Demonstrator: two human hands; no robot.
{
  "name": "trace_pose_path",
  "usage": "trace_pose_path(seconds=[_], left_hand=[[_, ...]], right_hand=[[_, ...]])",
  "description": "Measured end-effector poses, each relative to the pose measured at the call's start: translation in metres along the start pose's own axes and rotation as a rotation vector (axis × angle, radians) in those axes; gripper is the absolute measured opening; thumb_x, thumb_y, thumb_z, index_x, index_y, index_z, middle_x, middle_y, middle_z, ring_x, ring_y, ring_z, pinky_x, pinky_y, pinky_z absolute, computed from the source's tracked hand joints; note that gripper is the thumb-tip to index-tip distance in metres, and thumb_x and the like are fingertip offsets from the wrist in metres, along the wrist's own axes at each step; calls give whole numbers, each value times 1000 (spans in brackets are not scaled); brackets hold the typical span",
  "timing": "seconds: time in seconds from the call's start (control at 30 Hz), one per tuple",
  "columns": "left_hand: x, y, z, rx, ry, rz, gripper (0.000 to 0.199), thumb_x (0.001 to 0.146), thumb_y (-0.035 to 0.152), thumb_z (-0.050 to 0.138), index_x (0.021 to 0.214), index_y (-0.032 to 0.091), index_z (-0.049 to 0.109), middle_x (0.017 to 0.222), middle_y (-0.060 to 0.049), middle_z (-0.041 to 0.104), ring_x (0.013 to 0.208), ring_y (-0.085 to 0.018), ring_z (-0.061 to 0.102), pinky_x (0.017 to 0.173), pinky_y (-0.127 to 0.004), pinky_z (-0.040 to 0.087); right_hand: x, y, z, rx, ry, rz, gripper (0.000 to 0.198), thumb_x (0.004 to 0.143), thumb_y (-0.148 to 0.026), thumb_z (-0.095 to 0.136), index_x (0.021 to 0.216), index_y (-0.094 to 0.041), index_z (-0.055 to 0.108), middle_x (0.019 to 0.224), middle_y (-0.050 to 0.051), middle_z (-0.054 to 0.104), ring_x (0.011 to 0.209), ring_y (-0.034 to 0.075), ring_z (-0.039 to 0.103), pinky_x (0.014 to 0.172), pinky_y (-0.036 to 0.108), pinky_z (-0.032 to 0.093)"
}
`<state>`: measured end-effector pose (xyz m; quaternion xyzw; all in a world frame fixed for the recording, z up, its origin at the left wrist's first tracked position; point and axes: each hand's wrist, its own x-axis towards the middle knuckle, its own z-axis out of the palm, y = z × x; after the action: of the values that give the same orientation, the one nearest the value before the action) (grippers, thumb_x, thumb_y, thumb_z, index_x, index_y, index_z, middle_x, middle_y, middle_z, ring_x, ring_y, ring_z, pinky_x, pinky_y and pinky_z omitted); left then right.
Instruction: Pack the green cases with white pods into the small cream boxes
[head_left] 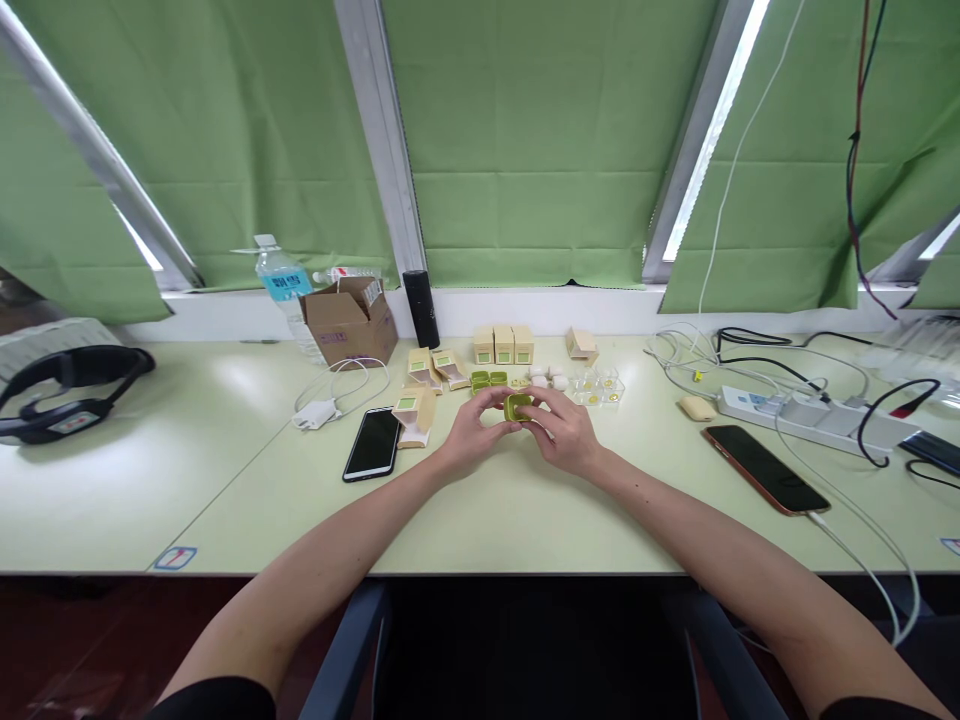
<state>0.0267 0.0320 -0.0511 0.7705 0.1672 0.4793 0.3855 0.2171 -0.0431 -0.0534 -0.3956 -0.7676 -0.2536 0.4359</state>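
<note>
My left hand (478,432) and my right hand (562,430) meet at the middle of the table. Between their fingertips they hold a small green square container (517,407), its hollow side facing me. Just beyond the fingers stand more green containers (489,380). Several white rounded pieces (548,377) sit behind my right hand, beside a clear plastic tray (600,388) with small yellowish spots. Left of my left hand lie opened cream cardboard boxes (414,410). Three closed small boxes (503,346) stand in a row farther back.
A black-screened phone (373,444) and a white charger (316,413) lie to the left, near a brown carton (351,322), a water bottle (286,285) and a black cylinder (421,310). At right are another phone (765,469), a power strip (814,420) and tangled cables.
</note>
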Motion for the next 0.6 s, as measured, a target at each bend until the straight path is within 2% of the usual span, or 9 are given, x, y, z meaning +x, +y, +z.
trace_pose_path(seconds=[0.1,0.37,0.6], left_hand=[[-1,0,0,16,-1,-4,48,80,37,86,122,23,69,119,-9,74,112,-23,69,100,-40,55],[-3,-1,-2,56,11,-2,47,80,34,87,122,24,69,119,-8,73,109,-23,69,99,-40,56],[-3,-4,-1,47,27,-8,47,78,34,88,120,25,70,119,-8,73,109,-23,71,100,-40,57]], right_hand=[[0,0,-1,-14,-24,-5,19,102,-20,56,109,-21,73,125,13,72,95,20,70,75,33,56],[0,-2,0,-66,-52,-19,23,103,-16,51,112,-20,72,126,14,69,96,19,68,61,29,48],[2,0,-2,-114,-111,-44,26,103,-12,48,113,-19,71,127,15,67,94,20,64,55,28,42]])
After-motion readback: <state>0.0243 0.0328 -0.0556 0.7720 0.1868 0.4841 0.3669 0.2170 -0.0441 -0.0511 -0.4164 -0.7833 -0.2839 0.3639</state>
